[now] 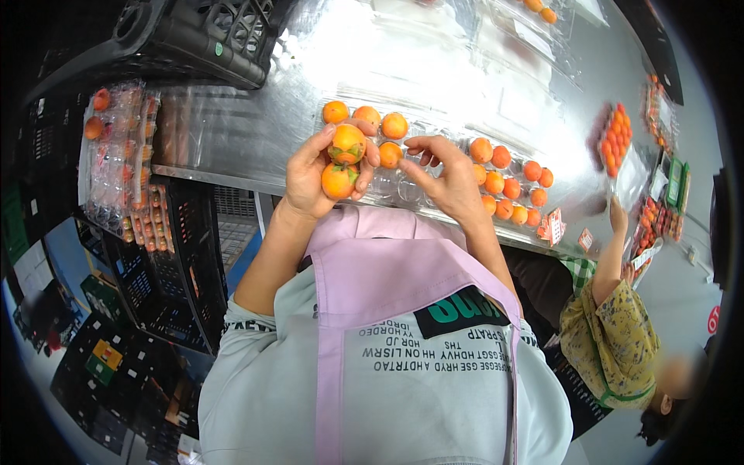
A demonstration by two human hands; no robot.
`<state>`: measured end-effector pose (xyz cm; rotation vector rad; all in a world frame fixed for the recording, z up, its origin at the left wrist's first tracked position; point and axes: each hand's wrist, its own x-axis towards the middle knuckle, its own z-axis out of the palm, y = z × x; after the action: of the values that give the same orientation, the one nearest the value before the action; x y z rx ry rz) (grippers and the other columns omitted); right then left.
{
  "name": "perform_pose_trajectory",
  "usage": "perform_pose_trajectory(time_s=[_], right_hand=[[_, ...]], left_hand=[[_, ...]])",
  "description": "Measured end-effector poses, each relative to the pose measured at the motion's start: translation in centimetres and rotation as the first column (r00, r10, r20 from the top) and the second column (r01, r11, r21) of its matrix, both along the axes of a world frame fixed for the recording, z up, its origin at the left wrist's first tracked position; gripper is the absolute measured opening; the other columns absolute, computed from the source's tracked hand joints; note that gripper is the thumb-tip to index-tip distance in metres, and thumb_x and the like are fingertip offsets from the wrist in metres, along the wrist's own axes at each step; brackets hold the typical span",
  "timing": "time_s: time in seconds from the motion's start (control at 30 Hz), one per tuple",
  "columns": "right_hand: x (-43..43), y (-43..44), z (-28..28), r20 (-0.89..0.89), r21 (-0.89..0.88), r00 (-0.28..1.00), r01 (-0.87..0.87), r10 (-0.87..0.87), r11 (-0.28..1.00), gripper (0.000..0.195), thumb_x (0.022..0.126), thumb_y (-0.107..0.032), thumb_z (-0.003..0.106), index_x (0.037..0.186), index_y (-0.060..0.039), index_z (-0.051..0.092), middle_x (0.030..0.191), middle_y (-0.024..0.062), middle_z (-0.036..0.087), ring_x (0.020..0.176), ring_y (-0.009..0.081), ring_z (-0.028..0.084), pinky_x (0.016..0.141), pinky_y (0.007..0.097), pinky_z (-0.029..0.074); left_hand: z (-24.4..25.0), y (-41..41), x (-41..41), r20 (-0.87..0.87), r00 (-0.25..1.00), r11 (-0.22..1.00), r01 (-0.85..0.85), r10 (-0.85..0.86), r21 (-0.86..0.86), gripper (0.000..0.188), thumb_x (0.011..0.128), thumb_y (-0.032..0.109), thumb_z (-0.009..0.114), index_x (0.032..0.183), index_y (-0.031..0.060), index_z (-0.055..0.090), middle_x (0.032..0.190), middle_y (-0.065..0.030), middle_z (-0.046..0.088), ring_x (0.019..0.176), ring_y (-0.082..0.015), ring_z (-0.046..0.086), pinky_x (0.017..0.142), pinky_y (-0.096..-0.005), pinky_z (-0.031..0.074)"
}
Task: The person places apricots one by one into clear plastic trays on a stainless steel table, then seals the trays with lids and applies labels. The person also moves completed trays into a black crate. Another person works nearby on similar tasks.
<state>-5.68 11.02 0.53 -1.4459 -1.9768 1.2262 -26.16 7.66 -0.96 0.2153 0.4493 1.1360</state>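
Observation:
My left hand (306, 174) holds two orange persimmons (347, 143), one above the other, with their green calyxes facing each other. Beside it lies a transparent plastic tray (410, 187) with round cups. A few persimmons (394, 125) sit along its far side, and one more persimmon (390, 155) is just left of my right fingertips. My right hand (447, 177) hovers over the tray with fingers apart and nothing in them. Whether its thumb touches that nearest persimmon, I cannot tell. Just to the right, several persimmons (494, 182) stand in rows.
A black plastic crate (203, 43) rests at the metal table's (232, 128) far left. Stacked fruit packs (116, 163) stand beside the table, above another black crate (157, 279). Transparent packaging (442, 64) lies at the back. On the right, a co-worker (610, 337) reaches toward packed red-orange fruit (616, 139).

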Motion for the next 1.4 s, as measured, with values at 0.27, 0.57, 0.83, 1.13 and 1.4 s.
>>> perform_pose_trajectory(time_s=[0.27, 0.57, 0.83, 1.13, 1.4], right_hand=[[-1.8, -1.0, -2.2, 0.374, 0.409, 0.924, -0.24, 0.078, 0.881, 0.04, 0.065, -0.022, 0.075, 0.099, -0.0084, 0.06, 0.089, 0.0058, 0.059, 0.082, 0.025, 0.057, 0.068, 0.0353, 0.046], [-1.3, -0.5, -1.1, 0.09, 0.117, 0.996, -0.02, 0.009, 0.993, 0.033, 0.065, -0.018, 0.073, 0.093, -0.0035, 0.063, 0.081, 0.0063, 0.058, 0.073, 0.0174, 0.055, 0.068, 0.0285, 0.045], [0.6, 0.1, 1.9, -0.418, 0.034, 0.907, -0.035, 0.046, 0.999, 0.038, 0.068, -0.011, 0.072, 0.103, -0.0012, 0.062, 0.095, 0.0059, 0.059, 0.08, 0.0119, 0.053, 0.069, 0.0246, 0.043], [0.2, -0.4, 2.0, -0.49, -0.161, 0.871, -0.043, -0.042, 0.986, 0.048, 0.07, -0.015, 0.076, 0.111, -0.0004, 0.056, 0.1, 0.0063, 0.058, 0.082, 0.0104, 0.053, 0.071, 0.0242, 0.045], [0.1, -0.8, 1.4, -0.57, -0.472, 0.77, -0.023, -0.286, 0.881, 0.041, 0.078, -0.011, 0.071, 0.112, 0.0032, 0.054, 0.101, 0.0069, 0.059, 0.089, 0.0109, 0.057, 0.08, 0.0245, 0.047]], left_hand=[[-0.6, -0.2, -0.4, 0.035, 0.999, 0.999, -0.036, 0.034, 0.039, 0.045, 0.097, 0.04, 0.033, 0.115, 0.0022, 0.048, 0.091, -0.0156, 0.056, 0.057, -0.0183, 0.056, 0.041, -0.0249, 0.044], [0.1, -0.5, -0.4, -0.211, 0.976, 0.998, -0.052, 0.06, 0.045, 0.028, 0.094, 0.023, 0.043, 0.113, 0.0032, 0.045, 0.113, -0.0192, 0.049, 0.092, -0.0278, 0.058, 0.043, -0.0258, 0.053], [1.1, -0.7, 0.0, -0.34, 0.921, 0.982, 0.185, -0.19, -0.048, 0.034, 0.093, 0.032, 0.05, 0.108, 0.0017, 0.052, 0.102, -0.0128, 0.055, 0.075, -0.0155, 0.061, 0.043, -0.0208, 0.051], [1.0, -0.9, 1.5, -0.413, 0.905, 0.986, 0.146, -0.101, 0.079, 0.039, 0.084, 0.022, 0.066, 0.115, 0.0034, 0.052, 0.103, -0.0071, 0.056, 0.079, -0.0108, 0.058, 0.05, -0.0209, 0.052], [0.8, -0.2, 1.6, -0.794, 0.557, 0.879, 0.219, 0.244, 0.424, 0.049, 0.077, 0.007, 0.07, 0.121, 0.0046, 0.049, 0.115, -0.0076, 0.051, 0.099, -0.0147, 0.054, 0.057, -0.0221, 0.051]])
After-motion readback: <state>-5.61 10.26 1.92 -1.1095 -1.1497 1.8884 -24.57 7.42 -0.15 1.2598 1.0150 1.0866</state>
